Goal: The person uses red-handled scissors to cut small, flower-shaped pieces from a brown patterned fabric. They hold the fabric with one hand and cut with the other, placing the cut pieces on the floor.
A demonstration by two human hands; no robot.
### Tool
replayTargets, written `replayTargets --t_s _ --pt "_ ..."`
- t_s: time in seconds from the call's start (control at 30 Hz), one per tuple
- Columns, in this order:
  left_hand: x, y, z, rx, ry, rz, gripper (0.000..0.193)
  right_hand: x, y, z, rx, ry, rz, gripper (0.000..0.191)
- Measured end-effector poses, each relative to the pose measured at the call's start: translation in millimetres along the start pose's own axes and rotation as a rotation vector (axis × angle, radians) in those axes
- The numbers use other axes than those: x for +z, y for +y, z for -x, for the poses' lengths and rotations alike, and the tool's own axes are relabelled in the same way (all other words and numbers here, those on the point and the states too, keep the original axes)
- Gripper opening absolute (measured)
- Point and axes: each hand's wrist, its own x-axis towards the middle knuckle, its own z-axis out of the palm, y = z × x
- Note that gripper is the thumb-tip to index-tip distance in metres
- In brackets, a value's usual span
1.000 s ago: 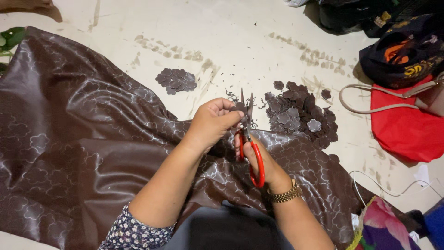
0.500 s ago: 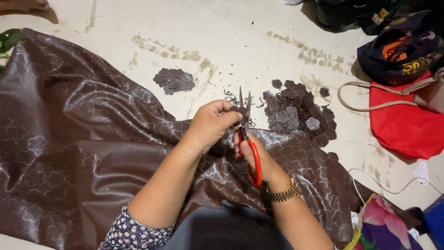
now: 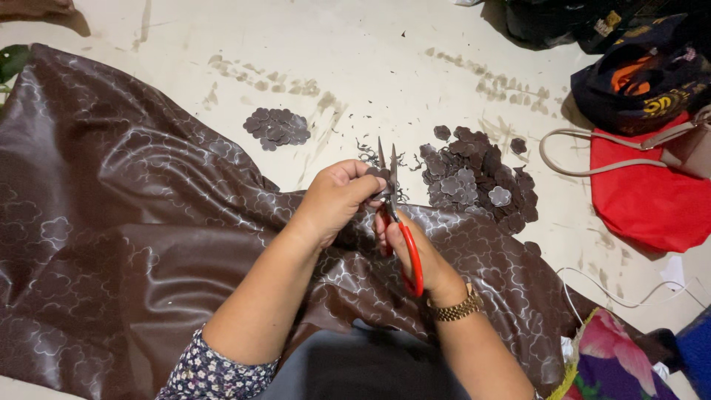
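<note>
My right hand (image 3: 416, 255) grips red-handled scissors (image 3: 398, 222), blades pointing away from me and slightly apart. My left hand (image 3: 337, 198) pinches a small brown fabric piece (image 3: 376, 173) at the blades. Both hands hover over a large shiny brown cloth (image 3: 133, 244) patterned with pale flower outlines, spread across the floor and my lap. A gold watch sits on my right wrist.
A big pile of cut brown flower shapes (image 3: 478, 178) lies just beyond the scissors, a smaller pile (image 3: 277, 127) farther left. A red bag (image 3: 648, 200) with a beige strap and a dark bag (image 3: 641, 81) sit at the right. Colourful cloth (image 3: 615, 355) lies lower right.
The hands and scissors have barely shifted; the blades stay at the small piece. The view moved slightly.
</note>
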Motion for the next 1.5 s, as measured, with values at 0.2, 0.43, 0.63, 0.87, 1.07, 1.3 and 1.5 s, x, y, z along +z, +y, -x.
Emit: replayTargets --t_s 0.2,0.43,0.63,0.87,1.07,1.3,1.5 --pt "2 -1 3 -0.063 -0.026 0.056 0.01 5 5 -3 -0.009 0.046 0.004 0.056" --pt "4 2 1 -0.04 -0.063 0.072 0.016 -1 13 -2 -0.027 0.059 -0.001 0.05" --pt "9 3 7 -0.052 -0.039 0.099 0.015 2 14 2 0.026 0.123 0.023 0.045" --pt "9 -2 2 -0.045 -0.001 0.12 0.015 8 13 -3 0.041 0.169 0.039 0.043" --pt "9 -11 -2 0.02 0.018 0.128 0.012 10 14 -5 0.038 0.201 0.066 0.047" --pt "8 -13 -2 0.074 0.017 0.057 0.01 10 6 -6 0.036 0.209 0.127 0.052" --pt "7 -13 -1 0.056 0.032 0.05 0.01 11 6 -5 0.068 0.219 0.082 0.052"
